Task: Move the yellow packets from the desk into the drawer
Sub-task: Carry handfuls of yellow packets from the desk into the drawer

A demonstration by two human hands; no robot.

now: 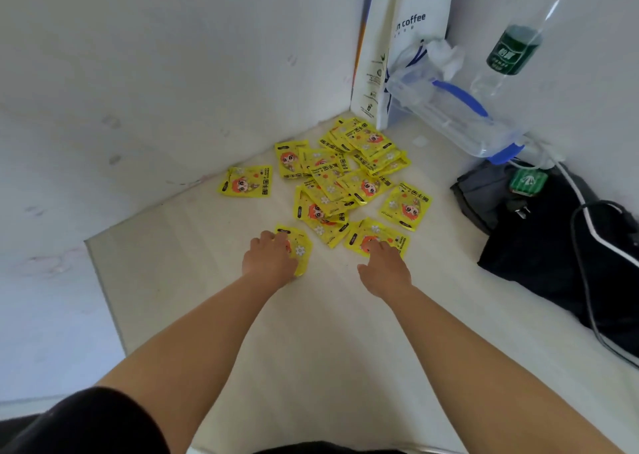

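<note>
Several yellow packets (345, 180) with a cartoon face lie scattered on the pale desk (304, 332), heaped toward the back corner. One packet (247, 181) lies apart at the left. My left hand (271, 258) rests on the nearest left packet (300, 250), fingers bent over it. My right hand (383, 268) touches the near right packet (377, 236) with its fingertips. The drawer is not in view.
A white paper coffee bag (408, 39) leans in the back corner. A clear plastic box with a blue handle (453, 115) and a green-labelled bottle (515, 49) stand at the back right. A black bag with cables (553, 242) lies at the right. The desk's left edge (103, 287) drops off.
</note>
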